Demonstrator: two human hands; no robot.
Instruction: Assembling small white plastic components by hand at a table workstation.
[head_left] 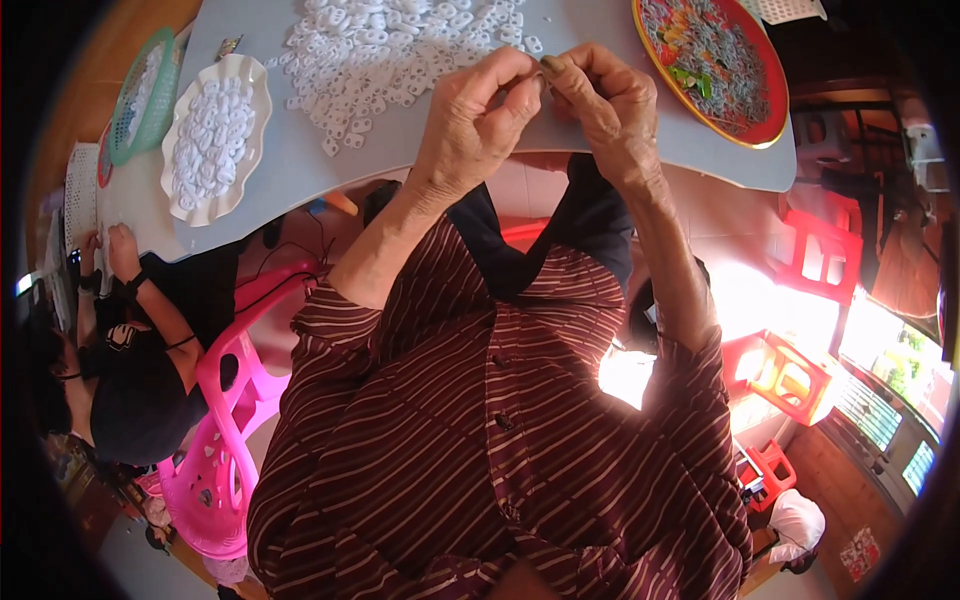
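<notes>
My left hand (475, 120) and my right hand (612, 108) meet over the table's near edge, thumbs and fingertips pinched close together. Whatever sits between the fingertips is too small and hidden to make out. Just beyond my left hand spreads a loose pile of small white plastic pieces (375, 75), many with holes in them. To the right of my right hand lies a round red tray (772, 80) with a gold rim. It holds many thin grey metal-looking pieces (730, 75) over a coloured pattern.
A white wavy-edged dish (198, 212) of white pieces stands on the grey table (285, 175) at left, beside a green basket (120, 135). Another person (140, 385) sits at far left near a pink chair (225, 440). Red stools (785, 375) stand at right.
</notes>
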